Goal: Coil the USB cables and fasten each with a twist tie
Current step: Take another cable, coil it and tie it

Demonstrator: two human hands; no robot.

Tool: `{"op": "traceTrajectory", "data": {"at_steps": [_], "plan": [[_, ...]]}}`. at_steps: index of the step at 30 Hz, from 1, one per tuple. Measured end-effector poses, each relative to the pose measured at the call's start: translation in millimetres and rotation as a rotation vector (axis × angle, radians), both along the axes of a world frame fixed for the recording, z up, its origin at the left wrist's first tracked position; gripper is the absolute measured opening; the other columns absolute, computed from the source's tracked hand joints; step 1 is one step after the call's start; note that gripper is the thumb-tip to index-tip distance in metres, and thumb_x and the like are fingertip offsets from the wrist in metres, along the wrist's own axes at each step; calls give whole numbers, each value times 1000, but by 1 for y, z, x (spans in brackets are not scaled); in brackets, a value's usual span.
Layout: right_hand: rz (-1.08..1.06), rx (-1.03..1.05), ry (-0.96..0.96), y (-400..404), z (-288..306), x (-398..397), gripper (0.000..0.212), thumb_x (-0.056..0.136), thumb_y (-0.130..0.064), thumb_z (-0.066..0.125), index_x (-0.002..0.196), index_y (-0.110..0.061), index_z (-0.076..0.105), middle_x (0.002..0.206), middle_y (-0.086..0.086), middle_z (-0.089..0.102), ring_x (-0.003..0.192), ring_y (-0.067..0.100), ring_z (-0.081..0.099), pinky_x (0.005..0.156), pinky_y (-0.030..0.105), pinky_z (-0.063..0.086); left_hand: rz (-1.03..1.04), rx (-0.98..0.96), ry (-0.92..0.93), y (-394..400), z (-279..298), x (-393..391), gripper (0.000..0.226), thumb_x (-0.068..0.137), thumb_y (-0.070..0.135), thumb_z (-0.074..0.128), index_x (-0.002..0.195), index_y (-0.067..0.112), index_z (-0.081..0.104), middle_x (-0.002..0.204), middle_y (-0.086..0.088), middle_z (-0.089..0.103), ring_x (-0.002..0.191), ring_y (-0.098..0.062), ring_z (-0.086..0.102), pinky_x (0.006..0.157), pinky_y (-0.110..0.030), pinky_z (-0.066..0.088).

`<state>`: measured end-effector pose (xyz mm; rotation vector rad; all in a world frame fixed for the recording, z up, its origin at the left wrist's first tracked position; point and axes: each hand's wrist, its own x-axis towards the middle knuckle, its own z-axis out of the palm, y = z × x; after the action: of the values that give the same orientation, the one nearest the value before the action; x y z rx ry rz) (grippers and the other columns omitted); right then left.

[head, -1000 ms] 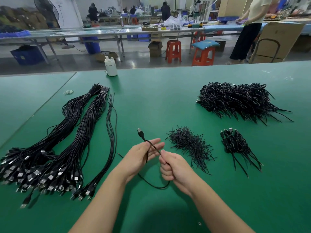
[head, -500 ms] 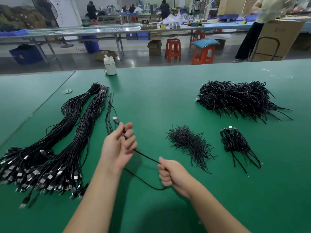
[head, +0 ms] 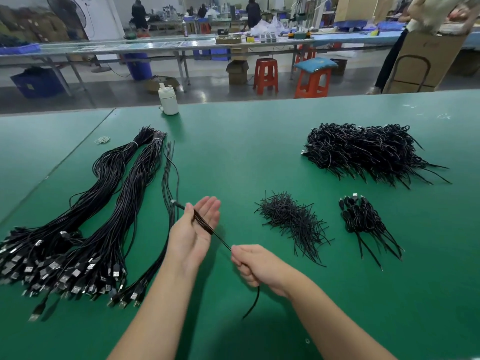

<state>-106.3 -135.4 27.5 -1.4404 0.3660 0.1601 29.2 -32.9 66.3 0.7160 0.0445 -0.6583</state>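
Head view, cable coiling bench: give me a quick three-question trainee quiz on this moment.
1. True or false: the left hand has its fingers straight, with the USB cable across its palm.
2. Which hand grips the cable in a fist?
3. The twist tie pile lies: A) beside the white bottle, B) right of the hands, C) on the uncoiled cable bundles.

Key: 1 true; 2 the right hand; 3 B.

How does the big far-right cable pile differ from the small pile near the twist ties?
The big pile is a wide heap of many coiled cables; the small pile holds only a handful. The big pile lies at the far right of the table; the small pile sits nearer the person, just right of the twist ties. Plugs show clearly atop the small pile; in the big pile they are hard to make out. Both are black, with loose tails trailing toward the lower right.
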Motion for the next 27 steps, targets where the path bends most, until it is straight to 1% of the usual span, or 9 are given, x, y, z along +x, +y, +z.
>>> {"op": "traceTrajectory", "data": {"at_steps": [2, 4, 8, 10, 13, 15, 17, 22, 27], "plan": [[-59, 151, -5, -6, -2, -1, 39, 104, -35, 41, 67, -23, 41, 58, -1, 18, 50, 15, 10, 45, 26, 10, -160, 6, -75, 7, 6, 0, 35, 104, 26, 39, 100, 2, 64, 73, -3, 65, 39, -4, 44, 37, -17, 35], [-135, 302, -3, -17, 1, -2, 40, 104, -33, 41, 66, -21, 43, 57, -3, 14, 48, 13, 8, 42, 24, 9, -410, 34, -258, 16, 8, -2, 36, 99, 25, 43, 95, 2, 70, 62, -1, 63, 33, -3, 30, 35, -17, 25], [-177, 329, -19, -29, 13, -1, 40, 104, -32, 40, 67, -19, 46, 51, -6, 18, 44, 11, 9, 40, 22, 9, -1041, 516, -887, 27, 8, -9, 44, 103, 29, 40, 96, -2, 70, 75, -10, 74, 35, -9, 36, 44, -21, 32], [-188, 229, -21, -31, 21, 1, 40, 105, -34, 38, 68, -20, 44, 51, -6, 20, 43, 10, 11, 40, 22, 10, -1111, 780, -989, 21, 6, -15, 45, 105, 30, 37, 95, 1, 70, 83, -8, 76, 39, -11, 47, 45, -22, 37], [-199, 132, -40, -33, 28, 1, 38, 106, -35, 36, 72, -20, 44, 53, -5, 21, 45, 11, 10, 41, 23, 11, -749, 838, -798, 8, -5, -24, 39, 108, 23, 35, 106, -1, 66, 95, -11, 76, 69, -20, 72, 58, -27, 54], [-170, 117, -67, -31, 30, -2, 36, 106, -36, 36, 75, -20, 44, 54, -4, 21, 48, 13, 11, 44, 25, 11, -515, 695, -620, 1, -12, -24, 38, 108, 22, 36, 111, -2, 65, 102, -14, 75, 92, -24, 73, 77, -31, 59], [-82, 21, -68, -24, 30, -5, 34, 107, -35, 36, 78, -19, 44, 56, -4, 24, 50, 13, 15, 46, 25, 15, -406, 541, -470, -7, -12, -29, 38, 107, 22, 36, 113, -3, 63, 106, -17, 73, 98, -25, 72, 83, -30, 58], [49, -329, -112, -10, 32, -9, 30, 106, -21, 38, 81, -12, 51, 53, -2, 44, 43, 15, 37, 43, 25, 35, -336, 285, -97, -21, -3, -47, 38, 107, 23, 36, 104, -5, 60, 82, -18, 72, 88, -31, 73, 62, -31, 59], [37, -686, -54, -18, 33, -14, 39, 103, -33, 43, 69, -20, 57, 54, 1, 64, 51, 14, 60, 61, 24, 50, -321, 294, -182, -27, 0, -57, 32, 108, 25, 33, 99, 1, 51, 60, -6, 60, 93, -31, 72, 38, -29, 41]]}}
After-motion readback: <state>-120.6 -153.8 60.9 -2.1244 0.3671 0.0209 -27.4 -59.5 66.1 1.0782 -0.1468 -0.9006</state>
